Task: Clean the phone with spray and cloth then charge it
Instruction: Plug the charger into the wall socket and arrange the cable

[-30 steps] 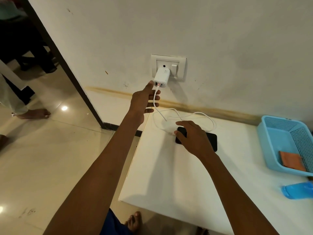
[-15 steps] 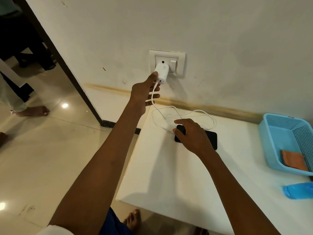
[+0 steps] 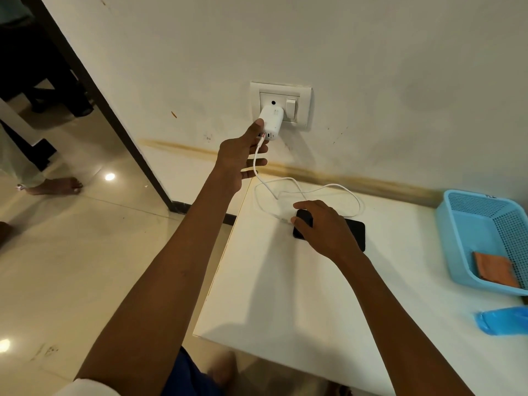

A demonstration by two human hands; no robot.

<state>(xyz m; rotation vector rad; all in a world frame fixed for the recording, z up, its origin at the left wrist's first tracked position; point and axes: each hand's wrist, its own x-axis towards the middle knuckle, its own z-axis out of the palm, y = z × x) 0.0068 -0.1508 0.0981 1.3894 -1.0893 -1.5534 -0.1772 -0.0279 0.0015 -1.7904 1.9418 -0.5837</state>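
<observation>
no readable text, labels or signs

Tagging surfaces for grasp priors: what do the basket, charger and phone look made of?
Basket: light blue moulded plastic, matte, going by the perforated mesh walls. Charger: white plastic, smooth, slight sheen. Phone: black, probably glass-faced; it looks dark and smooth, but the right hand covers most of it.
</observation>
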